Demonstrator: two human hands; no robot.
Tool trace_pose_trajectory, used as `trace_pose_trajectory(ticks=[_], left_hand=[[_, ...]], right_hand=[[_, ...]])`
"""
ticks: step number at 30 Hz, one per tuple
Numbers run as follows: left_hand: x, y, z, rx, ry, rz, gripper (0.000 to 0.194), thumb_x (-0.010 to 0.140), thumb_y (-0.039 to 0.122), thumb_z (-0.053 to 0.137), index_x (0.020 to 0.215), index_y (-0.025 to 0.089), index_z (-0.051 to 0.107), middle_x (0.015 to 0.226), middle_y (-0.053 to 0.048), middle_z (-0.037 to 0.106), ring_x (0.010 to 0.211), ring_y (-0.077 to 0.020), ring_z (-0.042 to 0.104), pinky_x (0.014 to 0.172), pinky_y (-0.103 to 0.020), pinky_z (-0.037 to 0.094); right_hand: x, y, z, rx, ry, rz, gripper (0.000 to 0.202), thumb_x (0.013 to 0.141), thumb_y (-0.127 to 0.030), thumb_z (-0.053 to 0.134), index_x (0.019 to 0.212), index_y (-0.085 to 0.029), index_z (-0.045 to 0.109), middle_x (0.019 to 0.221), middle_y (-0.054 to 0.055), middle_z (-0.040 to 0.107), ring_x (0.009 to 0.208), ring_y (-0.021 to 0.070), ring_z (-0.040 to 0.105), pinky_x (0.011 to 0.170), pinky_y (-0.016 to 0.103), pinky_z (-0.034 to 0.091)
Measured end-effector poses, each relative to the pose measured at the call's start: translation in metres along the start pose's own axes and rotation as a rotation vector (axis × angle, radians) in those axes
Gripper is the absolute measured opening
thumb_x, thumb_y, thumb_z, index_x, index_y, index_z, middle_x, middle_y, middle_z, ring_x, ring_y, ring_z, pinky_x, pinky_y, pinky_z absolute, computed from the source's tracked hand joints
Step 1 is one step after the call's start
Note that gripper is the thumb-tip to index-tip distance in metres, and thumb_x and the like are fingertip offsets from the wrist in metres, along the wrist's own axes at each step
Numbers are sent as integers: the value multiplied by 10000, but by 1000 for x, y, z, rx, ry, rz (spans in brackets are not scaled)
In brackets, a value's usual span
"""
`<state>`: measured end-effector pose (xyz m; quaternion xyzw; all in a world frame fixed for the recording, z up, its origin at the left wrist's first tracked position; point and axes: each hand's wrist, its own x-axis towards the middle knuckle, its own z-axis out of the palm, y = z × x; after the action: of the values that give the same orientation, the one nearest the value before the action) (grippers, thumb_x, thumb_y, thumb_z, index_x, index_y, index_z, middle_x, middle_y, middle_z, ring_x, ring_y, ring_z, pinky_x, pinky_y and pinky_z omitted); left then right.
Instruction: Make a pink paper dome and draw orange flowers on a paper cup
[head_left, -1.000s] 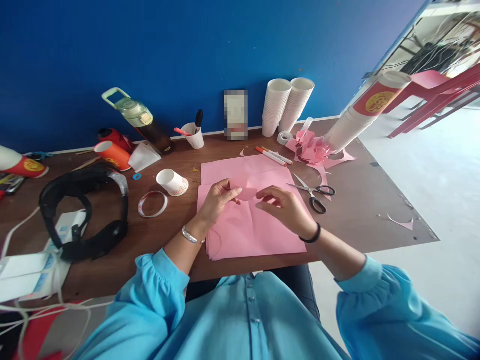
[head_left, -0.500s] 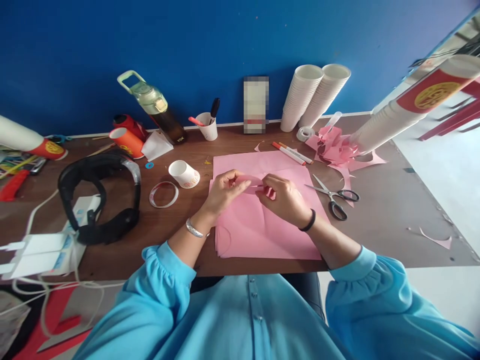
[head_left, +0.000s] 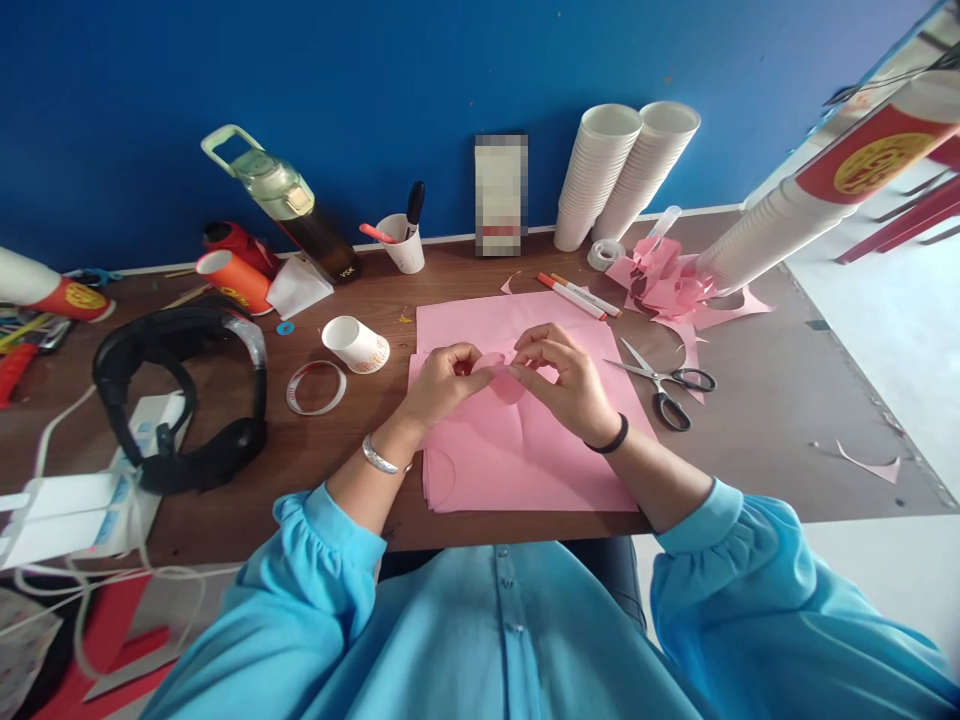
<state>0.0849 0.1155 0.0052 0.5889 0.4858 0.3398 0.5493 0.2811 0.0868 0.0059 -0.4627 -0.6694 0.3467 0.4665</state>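
Note:
A small rounded piece of pink paper is pinched between my two hands, its surface bent. My left hand grips its left side with thumb and fingertips. At the right side, my right hand closes thumb and forefinger on it. Both hands are just above a stack of pink paper sheets, whose lower left corner bears a drawn curve. Right of the stack lie scissors with black handles, blades apart. Two orange-and-white markers rest at the stack's top edge.
Left of the stack are a tipped paper cup and a clear tape ring. A black headset lies further left. Cup stacks, a tape roll and crumpled pink scraps stand behind. A bottle leans near the wall.
The pink piece has turned between my fingers and now shows more of its rounded face. My right hand's fingers have shifted and spread a little. The view has moved slightly.

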Motion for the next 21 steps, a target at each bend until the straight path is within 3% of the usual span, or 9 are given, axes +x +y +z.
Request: trace_pose_trajectory(ticks=[5, 12, 16, 21], left_hand=[[-2, 3, 0, -159, -175, -38, 246, 749, 357, 765, 659, 160, 648, 650, 12, 546, 660, -118, 488, 623, -248, 399], [-1, -4, 4, -343, 153, 29, 283, 777, 427, 804, 762, 186, 658, 733, 33, 581, 712, -109, 550, 665, -224, 515], [-1, -4, 8, -486, 97, -32, 266, 749, 404, 832, 825, 190, 693, 820, 16, 679, 782, -120, 618, 743, -234, 524], [-4, 0, 10, -589, 17, -113, 247, 747, 374, 829, 781, 175, 687, 793, 1, 690, 743, -130, 629, 698, -244, 504]], right_hand=[[0, 6, 4, 193, -23, 109, 205, 919, -409, 656, 849, -217, 666, 1078, 79, 693, 951, 200, 656, 718, 310, 543], [-2, 5, 5, 119, 91, 132, 160, 874, -359, 701, 847, -214, 638, 893, 28, 674, 816, 163, 639, 708, 299, 513], [-2, 8, 8, 240, 51, 240, 278, 837, -462, 735, 875, -203, 643, 868, 26, 677, 749, 150, 627, 654, 289, 518], [-2, 13, 12, 452, -11, 325, 400, 746, -562, 813, 844, -202, 669, 810, 7, 650, 704, 136, 596, 661, 290, 535]])
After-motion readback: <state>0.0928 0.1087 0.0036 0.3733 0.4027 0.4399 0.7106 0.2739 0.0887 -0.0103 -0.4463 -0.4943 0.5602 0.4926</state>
